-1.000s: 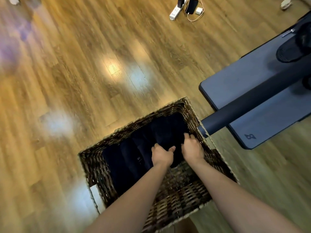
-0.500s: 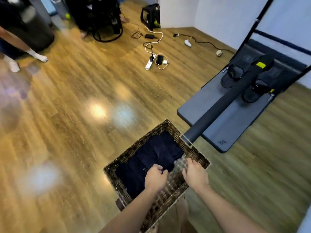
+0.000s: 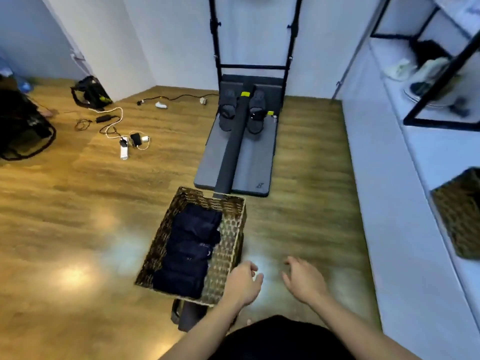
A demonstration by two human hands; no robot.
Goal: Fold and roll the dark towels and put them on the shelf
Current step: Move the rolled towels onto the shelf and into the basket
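Wicker basket sits on the wooden floor, near centre, raised on a dark stand that shows below its near rim. Rolled dark towels lie side by side along the basket's left half, running near to far; the right half shows bare weave — presumably room kept for further rolls. The count of rolls is uncertain, as the dark cloth merges.

Left hand hovers at the basket's near right corner, fingers loosely curled, holding nothing; whether it touches the rim cannot be told. Right hand is well clear of the basket to the right, over bare floor, fingers spread and relaxed, also holding nothing.

Judgement: both hands being free and beside the basket suggests the towels are packed as a batch for carrying, with the basket to be gripped next.

The white shelf unit stands along the right wall; a second wicker basket occupies a low compartment there — a likely model for where this one goes. No towel is on the shelf yet.

An exercise mat with a dark pole lies just beyond the basket's far rim, the pole's near end reaching it — an obstruction risk on lifting.
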